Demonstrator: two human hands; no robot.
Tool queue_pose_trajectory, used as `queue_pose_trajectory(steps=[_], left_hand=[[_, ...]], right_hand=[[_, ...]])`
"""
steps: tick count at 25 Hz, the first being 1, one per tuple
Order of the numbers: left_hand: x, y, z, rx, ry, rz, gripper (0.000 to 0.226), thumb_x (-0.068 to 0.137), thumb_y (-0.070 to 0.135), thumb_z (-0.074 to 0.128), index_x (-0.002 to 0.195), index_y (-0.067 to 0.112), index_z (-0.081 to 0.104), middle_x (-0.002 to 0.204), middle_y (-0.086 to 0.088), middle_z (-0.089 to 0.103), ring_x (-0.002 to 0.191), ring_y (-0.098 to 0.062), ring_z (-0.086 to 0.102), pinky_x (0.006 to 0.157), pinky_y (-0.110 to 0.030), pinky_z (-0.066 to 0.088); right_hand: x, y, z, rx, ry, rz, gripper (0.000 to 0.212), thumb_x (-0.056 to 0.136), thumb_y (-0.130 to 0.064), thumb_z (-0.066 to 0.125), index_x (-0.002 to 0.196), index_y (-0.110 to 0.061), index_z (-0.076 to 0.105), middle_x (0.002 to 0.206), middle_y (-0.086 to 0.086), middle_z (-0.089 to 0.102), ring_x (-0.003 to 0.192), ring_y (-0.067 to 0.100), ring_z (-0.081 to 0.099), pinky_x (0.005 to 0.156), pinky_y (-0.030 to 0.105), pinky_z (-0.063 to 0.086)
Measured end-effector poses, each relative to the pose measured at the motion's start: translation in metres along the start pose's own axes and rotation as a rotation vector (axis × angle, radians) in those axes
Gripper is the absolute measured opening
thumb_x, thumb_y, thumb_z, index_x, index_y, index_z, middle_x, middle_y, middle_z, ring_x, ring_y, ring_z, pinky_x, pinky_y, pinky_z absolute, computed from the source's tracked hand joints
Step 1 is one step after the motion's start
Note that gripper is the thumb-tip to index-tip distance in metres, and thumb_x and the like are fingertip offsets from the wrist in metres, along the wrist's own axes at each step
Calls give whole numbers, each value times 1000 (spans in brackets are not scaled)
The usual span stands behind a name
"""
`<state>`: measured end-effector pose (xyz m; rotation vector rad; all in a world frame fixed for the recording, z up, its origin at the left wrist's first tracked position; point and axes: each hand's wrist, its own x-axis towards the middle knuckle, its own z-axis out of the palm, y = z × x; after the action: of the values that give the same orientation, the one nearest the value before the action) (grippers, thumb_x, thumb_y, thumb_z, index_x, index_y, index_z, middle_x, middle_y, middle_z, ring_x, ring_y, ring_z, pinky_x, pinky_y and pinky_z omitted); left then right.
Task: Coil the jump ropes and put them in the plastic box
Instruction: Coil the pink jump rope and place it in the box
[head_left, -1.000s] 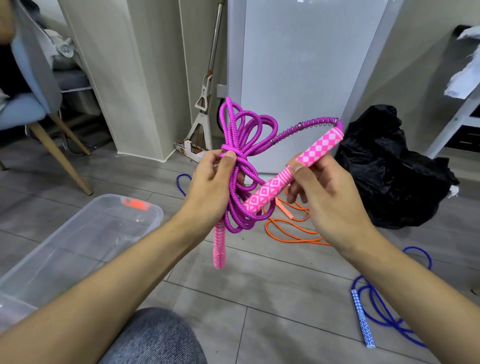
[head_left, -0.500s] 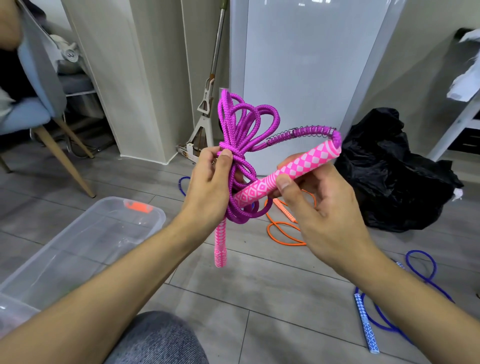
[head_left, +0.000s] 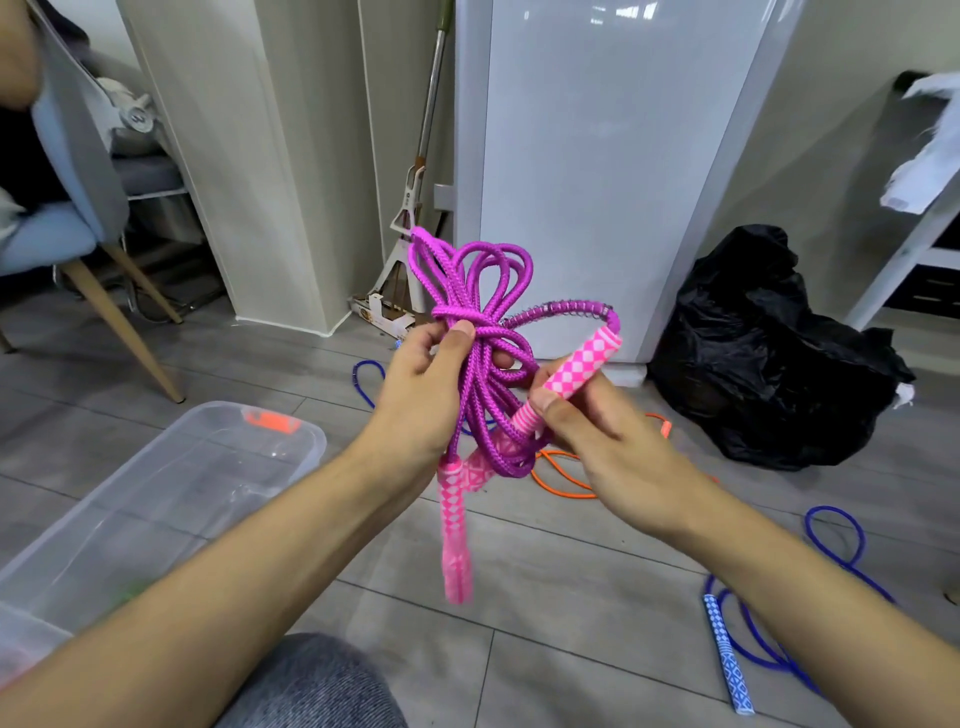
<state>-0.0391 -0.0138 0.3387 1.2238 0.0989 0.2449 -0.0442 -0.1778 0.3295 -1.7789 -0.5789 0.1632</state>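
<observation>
Left hand (head_left: 421, 384) pinches the coiled purple braided jump rope (head_left: 480, 332); right hand (head_left: 597, 431) pinches its pink checkered handle (head_left: 579, 366). Clear plastic box (head_left: 291, 447) empty; orange rope (head_left: 563, 480) and blue rope (head_left: 769, 644) uncoiled on the floor.

Plastic box (head_left: 156, 499) cut off by left edge.

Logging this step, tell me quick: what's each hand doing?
Left hand: closed, pinching the purple coil.
Right hand: closed on a pink handle.
</observation>
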Motion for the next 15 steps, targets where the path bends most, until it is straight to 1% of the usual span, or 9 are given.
queue_pose_trajectory(steps=[1, 3, 5, 7, 9, 11, 13, 14, 15], left_hand=[[0, 0, 0, -46, -3, -38, 22, 103, 17, 47, 112, -1, 56, 80, -12, 72, 71, -22, 69, 74, -35, 59], [1, 1, 0, -130, -21, -111, 29, 102, 15, 48, 116, -9, 57, 87, -18, 70, 71, -22, 68, 70, -32, 59], [2, 0, -3, -136, -39, -165, 39, 101, 17, 49, 124, -14, 54, 106, -29, 66, 86, -29, 64, 79, -36, 56], [2, -1, -6, -86, -91, -196, 41, 102, 19, 47, 127, -12, 52, 116, -30, 62, 92, -30, 59, 75, -35, 53], [0, 0, -9, -15, -165, -216, 35, 102, 20, 47, 126, -4, 54, 106, -22, 65, 84, -25, 60, 66, -31, 52], [-3, 2, -10, 20, -228, -238, 26, 102, 21, 49, 123, 6, 55, 95, -13, 66, 77, -22, 62, 62, -31, 55], [-4, 2, -11, 52, -248, -240, 23, 101, 23, 51, 119, 9, 53, 91, -12, 67, 76, -25, 63, 63, -34, 57], [-5, 3, -11, 86, -255, -229, 23, 101, 24, 51, 119, 9, 52, 91, -12, 68, 76, -25, 64, 62, -35, 56], [-7, 4, -11, 119, -265, -218, 23, 101, 24, 52, 119, 10, 51, 92, -12, 69, 76, -24, 65, 61, -35, 55]], right_hand=[[-1, 2, 1, 109, -2, 25, 10, 100, -33, 52, 101, -24, 57, 93, -11, 62, 92, 6, 58, 100, 39, 50], [-1, 3, 3, 205, 34, 56, 12, 98, -35, 52, 100, -23, 56, 85, -11, 62, 86, 9, 61, 93, 39, 56], [-1, 4, 6, 283, 61, 93, 11, 102, -26, 47, 104, -18, 55, 78, -12, 61, 78, 7, 63, 82, 34, 60], [0, 5, 7, 347, 70, 123, 14, 104, -24, 45, 109, -18, 57, 74, -11, 60, 72, 8, 61, 76, 34, 59], [-1, 5, 5, 324, 72, 111, 16, 104, -27, 44, 111, -19, 57, 71, -15, 59, 68, 4, 57, 76, 31, 55], [-1, 4, 2, 194, 74, 45, 19, 104, -29, 42, 111, -19, 56, 76, -15, 62, 71, 4, 56, 76, 23, 51], [-1, 4, -1, 35, 85, -14, 23, 103, -35, 42, 114, -21, 55, 94, 1, 66, 84, 18, 61, 79, 31, 54], [-2, 4, -2, -4, 85, -26, 24, 102, -37, 42, 116, -22, 54, 101, 8, 66, 86, 22, 63, 77, 37, 56], [-2, 4, -3, -9, 81, -24, 23, 102, -37, 42, 118, -24, 53, 103, 10, 66, 82, 23, 66, 71, 39, 57]])
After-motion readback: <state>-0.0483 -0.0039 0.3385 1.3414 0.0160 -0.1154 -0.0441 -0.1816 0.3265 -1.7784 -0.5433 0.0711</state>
